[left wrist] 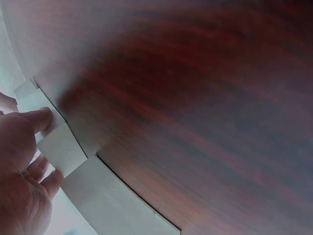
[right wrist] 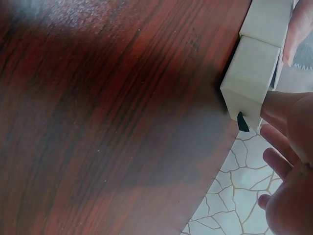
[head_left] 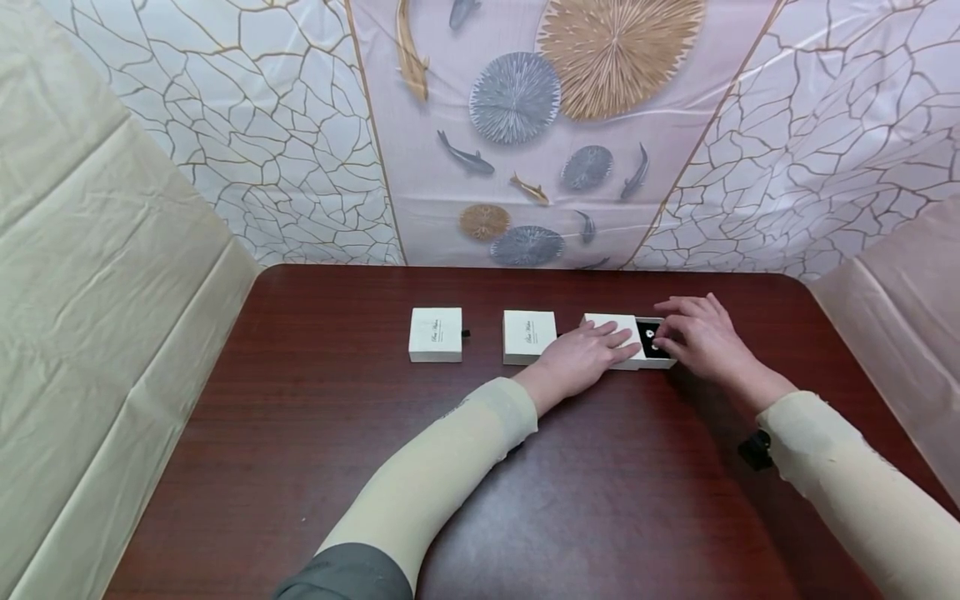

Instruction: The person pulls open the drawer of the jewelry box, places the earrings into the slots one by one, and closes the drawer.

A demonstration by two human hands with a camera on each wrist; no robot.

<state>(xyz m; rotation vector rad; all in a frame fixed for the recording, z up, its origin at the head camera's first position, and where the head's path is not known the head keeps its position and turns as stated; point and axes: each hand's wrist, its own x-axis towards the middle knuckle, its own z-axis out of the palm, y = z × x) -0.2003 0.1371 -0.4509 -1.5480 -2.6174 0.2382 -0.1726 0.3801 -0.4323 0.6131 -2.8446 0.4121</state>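
Observation:
Three white slide-out jewellery boxes stand in a row near the table's far edge. The right box [head_left: 602, 319] has its drawer [head_left: 660, 363] pulled out to the right, showing a black insert [head_left: 646, 323] with small, shiny white pieces [head_left: 649, 333] that look like earrings. My left hand [head_left: 577, 362] grips this box's sleeve, its fingers spread over the top and a digit against the near side in the left wrist view. Over the drawer reaches my right hand [head_left: 705, 337], thumb and fingers apart, the thumb by the insert. A black pull tab [right wrist: 242, 122] hangs from the drawer's end.
To the left stand the middle box [head_left: 528, 337], close to my left wrist, and the left box [head_left: 435, 335] with a black tab, both slid together. The dark red-brown table [head_left: 315, 433] ends at a patterned curtain [head_left: 480, 192] behind the boxes.

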